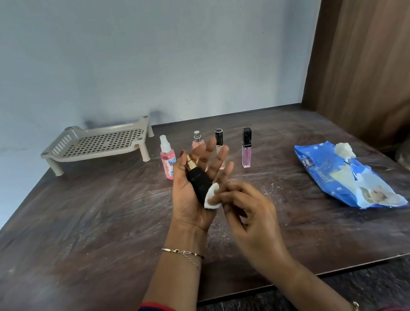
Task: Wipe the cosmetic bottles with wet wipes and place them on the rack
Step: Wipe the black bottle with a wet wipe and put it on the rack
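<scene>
one black gold-collared bottle [198,182] lying in the left hand [186,199], thumb clamping it, fingers [221,158] splayed to bare its side for the wet wipe [212,196] pinched by the right hand [253,216], well apart from the rack [99,151].

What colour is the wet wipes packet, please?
The wipes packet is blue with white dots, seen in the head view.

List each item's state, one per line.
Black bottle: held in left hand.
Wipe: pinched by right hand, pressed on bottle.
Rack: holds nothing.
Pink spray bottle: upright, capped.
Perfume bottle: upright, partly hidden.
Concealer tube: upright.
Lip gloss: upright, capped.
Wipes pack: open, sheet protruding.
</scene>
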A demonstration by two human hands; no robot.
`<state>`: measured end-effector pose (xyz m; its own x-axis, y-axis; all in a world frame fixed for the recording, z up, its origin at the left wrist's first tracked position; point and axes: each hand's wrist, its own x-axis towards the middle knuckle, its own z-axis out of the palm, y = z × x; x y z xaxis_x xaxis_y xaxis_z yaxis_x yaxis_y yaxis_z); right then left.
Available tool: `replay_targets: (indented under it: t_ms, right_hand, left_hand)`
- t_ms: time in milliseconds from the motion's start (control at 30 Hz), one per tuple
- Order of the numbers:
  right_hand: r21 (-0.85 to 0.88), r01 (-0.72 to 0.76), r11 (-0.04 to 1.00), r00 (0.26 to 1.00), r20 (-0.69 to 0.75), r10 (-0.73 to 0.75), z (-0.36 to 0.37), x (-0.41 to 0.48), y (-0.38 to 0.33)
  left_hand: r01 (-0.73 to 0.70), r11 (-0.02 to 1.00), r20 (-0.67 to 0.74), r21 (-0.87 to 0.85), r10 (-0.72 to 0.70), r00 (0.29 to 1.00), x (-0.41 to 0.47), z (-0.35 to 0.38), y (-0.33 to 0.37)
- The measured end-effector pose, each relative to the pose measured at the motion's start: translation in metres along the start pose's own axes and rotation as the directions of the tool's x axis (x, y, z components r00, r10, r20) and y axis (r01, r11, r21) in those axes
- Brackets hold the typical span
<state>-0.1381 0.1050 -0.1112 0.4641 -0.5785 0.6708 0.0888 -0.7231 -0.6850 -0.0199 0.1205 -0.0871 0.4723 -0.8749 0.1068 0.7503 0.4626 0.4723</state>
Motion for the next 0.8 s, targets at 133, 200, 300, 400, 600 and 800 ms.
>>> replay_targets:
  t_ms: [133,200,300,400,600,800]
  right_hand:
    - [0.052,-0.064,0.997,0.996,-0.058,0.067,-0.003,-0.011,-0.004]
    - [0.098,-0.108,0.989,0.986,-0.117,0.120,-0.004,-0.009,-0.007]
    - [0.224,-0.187,0.957,0.961,-0.158,0.225,-0.004,0.000,-0.007]
    - [0.544,-0.315,0.778,0.894,-0.106,0.436,-0.004,0.009,-0.013]
    - [0.758,-0.286,0.586,0.864,-0.061,0.500,-0.007,0.028,-0.027]
    - [0.485,-0.222,0.846,0.939,-0.127,0.319,0.007,0.037,-0.033]
  left_hand:
    - [-0.030,1.000,0.021,0.006,0.030,0.999,-0.001,0.009,-0.001]
    - [-0.031,0.999,0.044,0.023,0.030,0.999,-0.001,0.015,-0.002]
    - [-0.043,0.999,0.061,-0.007,0.044,0.997,0.000,0.022,0.000]
    - [-0.047,0.998,0.061,-0.033,0.049,0.997,0.000,0.024,0.005]
    - [0.001,0.989,0.122,-0.150,0.017,0.992,-0.004,0.026,0.000]
    - [0.059,0.986,0.173,-0.155,-0.032,0.984,-0.007,0.031,-0.010]
